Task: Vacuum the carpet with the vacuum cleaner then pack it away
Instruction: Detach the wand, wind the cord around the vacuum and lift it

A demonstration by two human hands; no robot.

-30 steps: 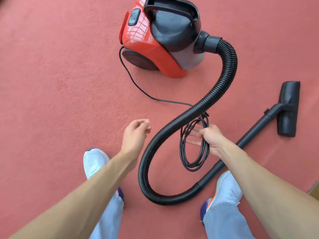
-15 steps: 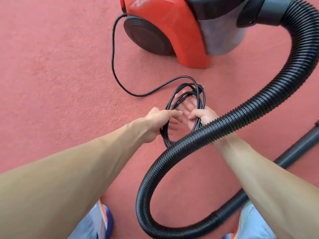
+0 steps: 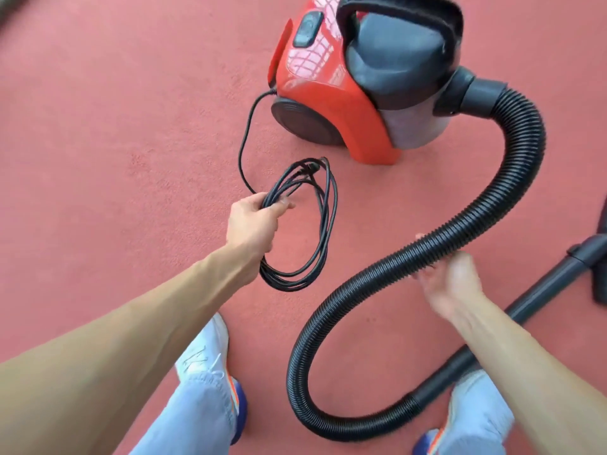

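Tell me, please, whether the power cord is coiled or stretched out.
Coiled: the power cord hangs in several loops gripped by the left hand.

white shoes and pale blue trouser legs at the bottom edge

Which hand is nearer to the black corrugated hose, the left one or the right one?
Right. The right hand is at the corrugated hose, touching its middle stretch, though blur hides the grip. The left hand grips the coiled power cord, well apart from the hose.
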